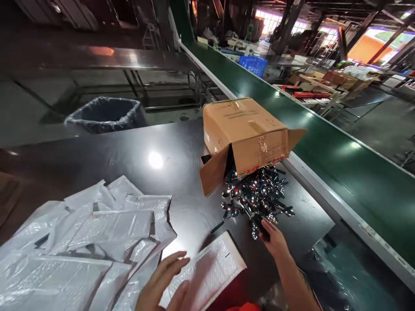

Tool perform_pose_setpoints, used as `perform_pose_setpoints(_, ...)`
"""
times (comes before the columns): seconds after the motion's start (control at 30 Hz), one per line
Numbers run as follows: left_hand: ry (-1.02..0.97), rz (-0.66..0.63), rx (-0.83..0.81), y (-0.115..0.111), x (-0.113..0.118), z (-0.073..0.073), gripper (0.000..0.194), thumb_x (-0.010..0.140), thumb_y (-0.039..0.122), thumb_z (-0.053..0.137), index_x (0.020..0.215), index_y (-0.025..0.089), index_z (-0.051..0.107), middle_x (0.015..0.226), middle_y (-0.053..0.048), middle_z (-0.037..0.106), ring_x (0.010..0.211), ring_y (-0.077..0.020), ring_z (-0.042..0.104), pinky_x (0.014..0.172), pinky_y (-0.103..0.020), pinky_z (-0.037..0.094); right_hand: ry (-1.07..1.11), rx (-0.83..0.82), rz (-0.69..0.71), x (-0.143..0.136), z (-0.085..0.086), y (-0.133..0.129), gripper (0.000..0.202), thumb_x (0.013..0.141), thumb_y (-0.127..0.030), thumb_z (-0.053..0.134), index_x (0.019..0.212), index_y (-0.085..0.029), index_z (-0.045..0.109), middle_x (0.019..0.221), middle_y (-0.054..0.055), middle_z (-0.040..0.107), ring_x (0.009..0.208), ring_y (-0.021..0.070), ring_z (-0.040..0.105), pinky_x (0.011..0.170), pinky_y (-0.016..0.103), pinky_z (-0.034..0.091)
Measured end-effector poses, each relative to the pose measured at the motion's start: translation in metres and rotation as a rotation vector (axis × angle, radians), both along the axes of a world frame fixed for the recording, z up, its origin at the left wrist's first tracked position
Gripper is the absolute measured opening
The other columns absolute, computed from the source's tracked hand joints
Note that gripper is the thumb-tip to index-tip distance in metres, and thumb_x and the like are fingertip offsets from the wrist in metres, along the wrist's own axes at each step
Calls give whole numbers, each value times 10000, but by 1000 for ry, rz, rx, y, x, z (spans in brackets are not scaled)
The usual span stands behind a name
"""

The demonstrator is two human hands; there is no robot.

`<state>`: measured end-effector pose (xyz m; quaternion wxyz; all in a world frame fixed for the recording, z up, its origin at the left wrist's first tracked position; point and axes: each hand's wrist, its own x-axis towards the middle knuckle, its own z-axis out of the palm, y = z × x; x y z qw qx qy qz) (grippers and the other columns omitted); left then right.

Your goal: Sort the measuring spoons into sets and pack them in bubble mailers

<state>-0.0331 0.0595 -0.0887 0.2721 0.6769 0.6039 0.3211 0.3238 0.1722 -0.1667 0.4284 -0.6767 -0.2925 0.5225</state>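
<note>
My left hand point(164, 280) rests flat with fingers apart on a white bubble mailer point(212, 268) at the near edge of the dark table point(136, 151). My right hand point(275, 239) reaches into the near end of a pile of shiny metal spoons with dark handles point(257, 196), its fingers closing on one of them. The spoons spill from a cardboard box point(241, 129) lying on its side with its flaps open.
A heap of white bubble mailers point(84, 233) covers the table's near left. A green conveyor belt point(324, 142) runs along the right. A bin lined with a plastic bag point(105, 113) stands beyond the table, and a blue crate point(253, 65) sits far back.
</note>
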Motion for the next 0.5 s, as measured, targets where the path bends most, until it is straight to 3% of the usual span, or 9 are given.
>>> perform_pose_setpoints(0.1, 212, -125, 1, 6, 38, 1, 773, 819, 329, 666, 1522, 299, 345, 1631, -131, 280, 1450, -367, 348, 1097, -530, 447, 127, -140, 90, -24, 21, -45, 437, 529, -436, 863, 889, -199, 786, 719, 64, 709, 548, 165, 581, 433, 284, 491)
perform_pose_setpoints(0.17, 309, -230, -97, 16, 55, 4, 882, 748, 305, 721, 1532, 266, 318, 1653, -141, 202, 1504, -404, 177, 1170, -640, 256, 214, -224, 260, -40, 37, -64, 478, 529, -409, 872, 929, -159, 793, 714, 62, 723, 516, 130, 558, 426, 248, 456)
perform_pose_setpoints(0.23, 289, -238, -311, 25, 60, 4, 942, 664, 290, 774, 1508, 213, 364, 1627, -182, 270, 1496, -428, 188, 1169, -652, 208, 234, -246, 429, -54, 52, -76, 487, 539, -401, 863, 939, -131, 794, 691, 55, 727, 482, 111, 539, 414, 230, 426)
perform_pose_setpoints(0.27, 201, -253, -428, 27, 59, 2, 939, 615, 281, 797, 1473, 211, 423, 1584, -191, 362, 1464, -442, 265, 1153, -639, 238, 221, -241, 498, -58, 58, -80, 474, 550, -396, 855, 935, -126, 794, 668, 45, 722, 467, 106, 533, 410, 226, 416)
perform_pose_setpoints(0.37, -182, -319, -727, 24, 48, -16, 793, 550, 304, 808, 1306, 197, 594, 1154, -128, 706, 1085, -364, 619, 945, -486, 471, 163, -211, 634, -64, 68, -88, 429, 600, -395, 825, 942, -137, 794, 613, 19, 703, 440, 105, 530, 410, 224, 410)
perform_pose_setpoints(0.43, -331, -327, -821, 14, 41, -30, 734, 540, 363, 805, 1226, 170, 627, 872, -43, 713, 790, -250, 636, 712, -363, 511, 147, -194, 672, -66, 68, -93, 437, 610, -421, 823, 942, -138, 789, 624, 22, 704, 451, 115, 546, 411, 227, 421)
perform_pose_setpoints(0.5, -421, -299, -845, 2, 38, -41, 695, 517, 399, 821, 1143, 157, 642, 776, 4, 665, 685, -178, 580, 598, -287, 461, 150, -183, 671, -68, 65, -97, 464, 602, -459, 829, 927, -131, 778, 657, 33, 707, 484, 127, 566, 409, 230, 439)
